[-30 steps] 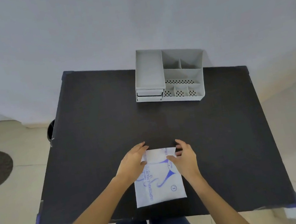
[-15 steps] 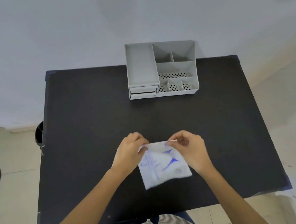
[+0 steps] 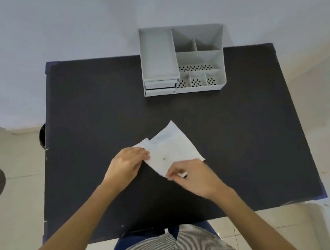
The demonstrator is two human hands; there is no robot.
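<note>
Flipped and turned since half a second ago: packet [image 3: 171, 147], blank side up now, slanting at frame centre over black table [image 3: 94, 114]. Grey organizer [image 3: 182, 58] at upper centre, well apart. Left hand [image 3: 126, 167] gripping packet's left edge with curled fingers; right hand [image 3: 193, 178] pinching its lower corner.

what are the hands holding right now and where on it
Both hold the white packet. The left hand grips its left edge, and the right hand pinches its near bottom corner.
</note>
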